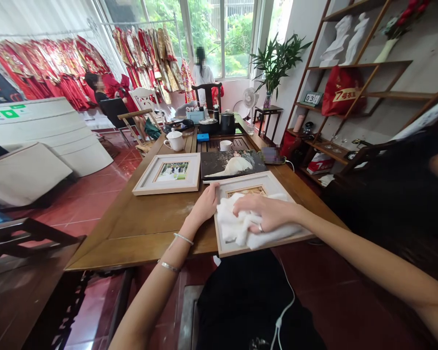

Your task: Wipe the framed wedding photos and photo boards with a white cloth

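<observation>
A light wooden picture frame (283,190) lies at the near edge of the table, its near corner reaching past the edge. My left hand (205,203) grips its left side, fingers closed around the edge. On the frame's face my right hand (264,212) presses a bunched white cloth (233,221), with the fingers curled into it. The cloth hides much of the picture inside. To the left lies a second framed photo (173,171). Behind my hands is a dark photo album (213,163) with a figure in white on its cover.
The wooden table (156,226) also carries a lidded white mug (175,141), a small white cup (225,145), a dark kettle (227,122) and a phone (272,155) on a cable. A shelf (387,95) stands right. Two people are farther back near red garments (58,73).
</observation>
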The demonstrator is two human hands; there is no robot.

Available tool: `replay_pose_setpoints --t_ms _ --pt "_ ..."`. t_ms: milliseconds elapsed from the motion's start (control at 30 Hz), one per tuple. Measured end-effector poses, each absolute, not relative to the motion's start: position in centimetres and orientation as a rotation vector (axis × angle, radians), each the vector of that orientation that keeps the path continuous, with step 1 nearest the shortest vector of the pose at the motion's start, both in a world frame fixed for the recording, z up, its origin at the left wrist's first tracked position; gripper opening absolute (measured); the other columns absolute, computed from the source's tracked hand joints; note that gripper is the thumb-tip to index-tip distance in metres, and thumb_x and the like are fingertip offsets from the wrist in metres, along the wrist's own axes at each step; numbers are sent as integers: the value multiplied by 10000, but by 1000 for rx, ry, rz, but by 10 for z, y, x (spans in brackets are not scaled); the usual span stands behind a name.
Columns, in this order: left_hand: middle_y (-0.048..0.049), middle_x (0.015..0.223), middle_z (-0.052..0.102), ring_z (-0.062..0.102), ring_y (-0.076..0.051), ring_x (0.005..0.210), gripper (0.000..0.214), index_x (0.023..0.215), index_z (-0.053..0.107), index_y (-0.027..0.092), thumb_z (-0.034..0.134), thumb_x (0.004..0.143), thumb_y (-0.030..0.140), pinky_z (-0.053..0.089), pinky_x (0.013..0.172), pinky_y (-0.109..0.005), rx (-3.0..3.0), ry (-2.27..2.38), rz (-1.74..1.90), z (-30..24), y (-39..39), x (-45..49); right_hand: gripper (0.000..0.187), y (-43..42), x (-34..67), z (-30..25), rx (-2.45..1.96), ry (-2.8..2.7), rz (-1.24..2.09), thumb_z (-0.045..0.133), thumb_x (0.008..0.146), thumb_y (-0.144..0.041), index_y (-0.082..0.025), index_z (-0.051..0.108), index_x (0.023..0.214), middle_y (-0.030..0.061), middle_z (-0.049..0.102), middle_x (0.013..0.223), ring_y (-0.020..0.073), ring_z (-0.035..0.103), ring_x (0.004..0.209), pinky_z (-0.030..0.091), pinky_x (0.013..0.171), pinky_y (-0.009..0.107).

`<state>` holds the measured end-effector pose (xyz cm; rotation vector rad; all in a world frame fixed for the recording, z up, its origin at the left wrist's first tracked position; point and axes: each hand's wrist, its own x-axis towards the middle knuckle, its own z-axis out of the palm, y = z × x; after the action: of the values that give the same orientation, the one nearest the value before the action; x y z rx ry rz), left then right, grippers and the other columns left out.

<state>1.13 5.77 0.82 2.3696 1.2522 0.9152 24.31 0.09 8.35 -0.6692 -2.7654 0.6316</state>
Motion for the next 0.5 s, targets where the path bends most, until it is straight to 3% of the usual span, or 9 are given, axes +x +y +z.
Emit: replay_pose_setpoints --t_ms 233,500 --pt "-200 1273 563 515 -258 1251 379 1188 432 124 340 831 35 385 1091 -462 2412 1250 886 10 59 10 431 -55 267 107 -684 -2801 785 633 656 -116 -234 582 1068 60 578 1169 228 549 1061 423 920 353" --pt "-220 1258 560 524 -268 1234 361 1186 439 97 335 844 40 392 1080 -451 2393 1225 861 14 57 11 355 -32 282 98 -1046 -2797 386 611 760 -207 -217 583 1114 91 611 1150 263 575 1044 446 886 387"
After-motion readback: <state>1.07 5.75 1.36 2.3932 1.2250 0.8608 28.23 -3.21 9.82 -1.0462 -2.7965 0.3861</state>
